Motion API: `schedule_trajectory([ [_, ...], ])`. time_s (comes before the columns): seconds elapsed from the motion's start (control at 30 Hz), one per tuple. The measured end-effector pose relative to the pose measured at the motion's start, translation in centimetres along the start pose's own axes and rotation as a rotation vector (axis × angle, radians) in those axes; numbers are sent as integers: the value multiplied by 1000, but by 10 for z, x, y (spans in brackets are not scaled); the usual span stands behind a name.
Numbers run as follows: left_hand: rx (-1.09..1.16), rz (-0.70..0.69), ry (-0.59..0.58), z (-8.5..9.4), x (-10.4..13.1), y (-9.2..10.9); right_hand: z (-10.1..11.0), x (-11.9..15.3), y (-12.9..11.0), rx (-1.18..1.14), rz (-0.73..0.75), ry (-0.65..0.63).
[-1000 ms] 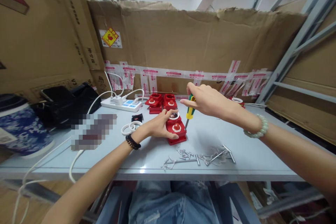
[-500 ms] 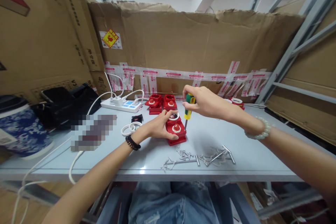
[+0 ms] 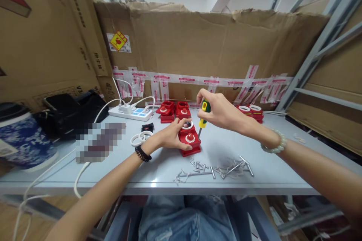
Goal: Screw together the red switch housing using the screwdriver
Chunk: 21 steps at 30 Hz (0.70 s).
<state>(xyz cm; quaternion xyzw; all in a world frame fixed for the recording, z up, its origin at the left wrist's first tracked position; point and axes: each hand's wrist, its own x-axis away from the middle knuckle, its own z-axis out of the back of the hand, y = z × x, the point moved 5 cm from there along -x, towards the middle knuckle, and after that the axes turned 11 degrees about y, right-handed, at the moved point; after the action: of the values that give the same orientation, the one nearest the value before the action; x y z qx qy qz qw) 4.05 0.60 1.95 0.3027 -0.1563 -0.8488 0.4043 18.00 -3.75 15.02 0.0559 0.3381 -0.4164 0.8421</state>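
Observation:
A red plastic housing [image 3: 190, 150] with a white ring and a red knob on top lies on the table in front of me. My left hand [image 3: 172, 135] grips its left side, thumb at the near edge and fingers over the far part. My right hand [image 3: 217, 109] is wrapped round the green and yellow handle of a screwdriver [image 3: 202, 122]. The screwdriver tilts, its tip at the housing's right edge; the contact point is too small to make out. Several loose screws [image 3: 198, 164] lie just nearer to me, beside metal T-shaped rods [image 3: 237, 167] with strings.
Behind stand more red housings [image 3: 183, 110], with others [image 3: 256, 113] at the back right. White rings [image 3: 137, 140] and a small black piece [image 3: 147, 127] lie left. A power strip [image 3: 132, 113], white cables, a black bag [image 3: 73, 113] and a patterned cup [image 3: 26, 139] fill the left side.
My right hand and the screwdriver handle have shifted slightly, so the screwdriver leans a little more. The housings at the back right show more fully. My left hand stays on the housing.

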Motion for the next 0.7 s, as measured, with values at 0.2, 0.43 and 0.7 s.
schedule_trajectory([
  [0.2, -5, -1, -1, 0, 0, -1, 14, -2, -3, 72, 0, 61],
  [0.43, -17, 0, -20, -2, 0, -1, -23, 8, 19, 328, -113, -263],
  [0.7, -10, 2, -19, -2, 0, -1, -73, 27, 34, 264, -189, -696],
])
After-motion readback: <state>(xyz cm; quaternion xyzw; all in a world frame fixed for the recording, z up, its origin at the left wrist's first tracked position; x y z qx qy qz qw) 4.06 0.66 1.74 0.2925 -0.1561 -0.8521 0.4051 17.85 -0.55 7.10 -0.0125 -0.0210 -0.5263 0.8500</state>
